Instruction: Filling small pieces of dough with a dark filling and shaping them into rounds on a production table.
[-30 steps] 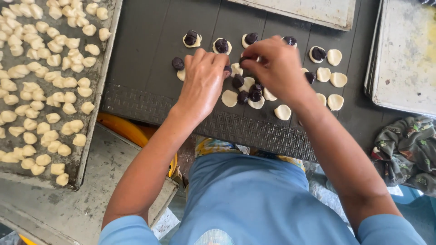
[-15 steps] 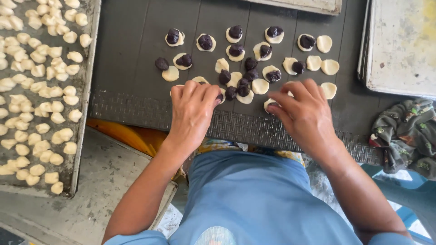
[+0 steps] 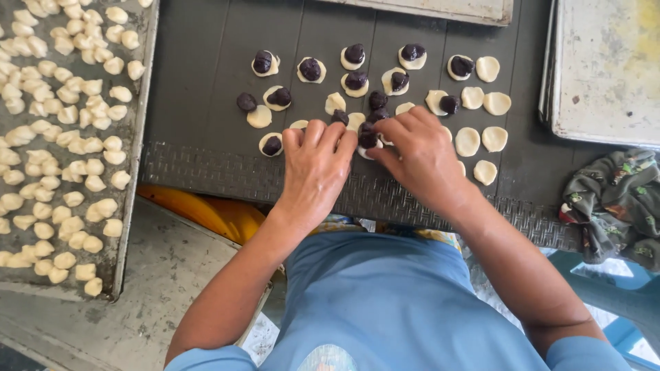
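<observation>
- Left hand [image 3: 317, 165] lies palm down on the dark worktop [image 3: 199, 82]; fingers [image 3: 315, 135] loosely curled, tips at a dough disc mostly hidden beneath them. Cannot tell whether they grip it.
- Right hand [image 3: 421, 159] just beside the left; thumb and forefinger pinch a dark filling ball [image 3: 368, 139] over a pale dough disc [image 3: 371, 151].
- More dark filling balls [image 3: 377, 102] clustered just beyond both hands.
- Row of filled discs [image 3: 311, 69] farther back; one disc with filling [image 3: 272, 145] just left of the left hand.
- Plain dough discs [image 3: 492, 138] to the right of the right hand, unfilled.
- Metal tray [image 3: 141, 130] on the left, covered in small dough lumps [image 3: 69, 137].
- Empty-looking metal trays [image 3: 605, 69] stacked at right; crumpled patterned cloth [image 3: 612, 206] below them.
</observation>
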